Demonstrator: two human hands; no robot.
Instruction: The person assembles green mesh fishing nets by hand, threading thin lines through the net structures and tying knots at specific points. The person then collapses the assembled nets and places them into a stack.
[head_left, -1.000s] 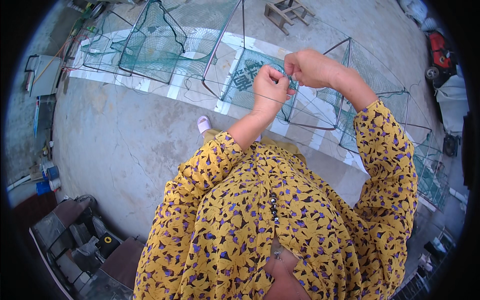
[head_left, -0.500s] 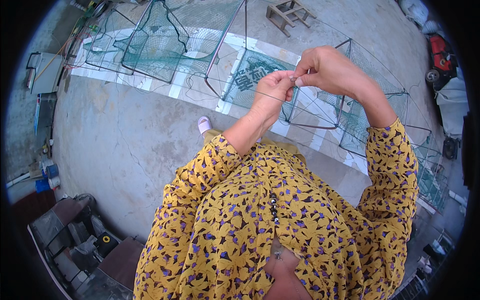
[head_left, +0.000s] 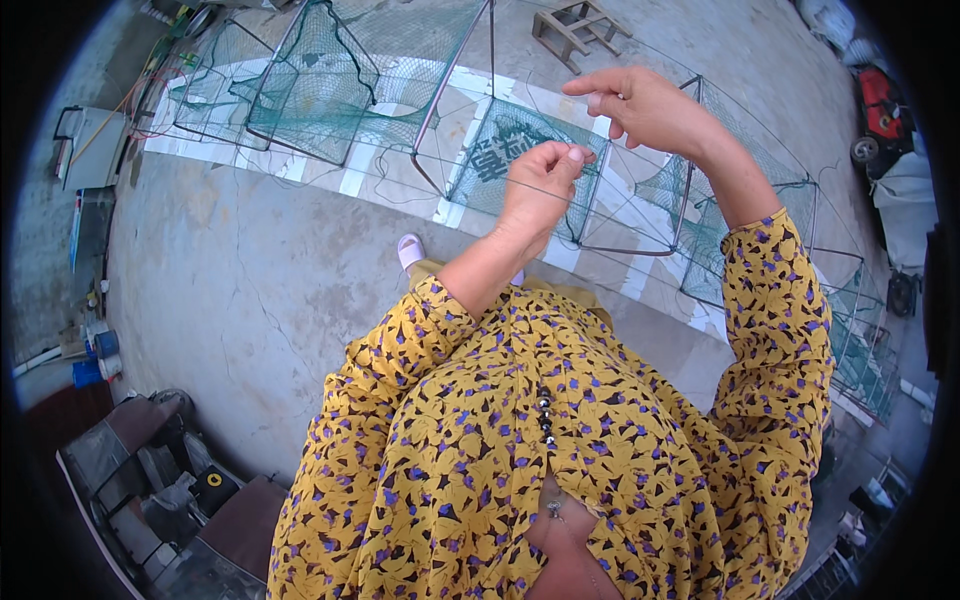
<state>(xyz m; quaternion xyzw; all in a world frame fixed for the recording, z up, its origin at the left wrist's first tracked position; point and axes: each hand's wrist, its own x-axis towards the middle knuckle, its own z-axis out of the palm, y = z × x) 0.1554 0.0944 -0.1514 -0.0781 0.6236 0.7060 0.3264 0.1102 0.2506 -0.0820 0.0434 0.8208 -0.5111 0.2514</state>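
Netting (head_left: 310,105), green, on dark frames (head_left: 630,253), spread over white-striped sheet (head_left: 352,180) on concrete floor (head_left: 230,260). Left hand (head_left: 540,188) over netting, pinching tiny item (head_left: 587,157), can't tell what. Right hand (head_left: 645,112) released, fingers loosely spread, near left one. Wooden stool (head_left: 580,36) farther off.

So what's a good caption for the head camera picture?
Left hand pinched, right hand loosely open, in front of green netting on dark frames.

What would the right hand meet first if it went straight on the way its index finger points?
Heading left across the picture, the right hand would probably meet the dark frame rod first, near the rod's lower end; depth is unclear, so it may pass above.
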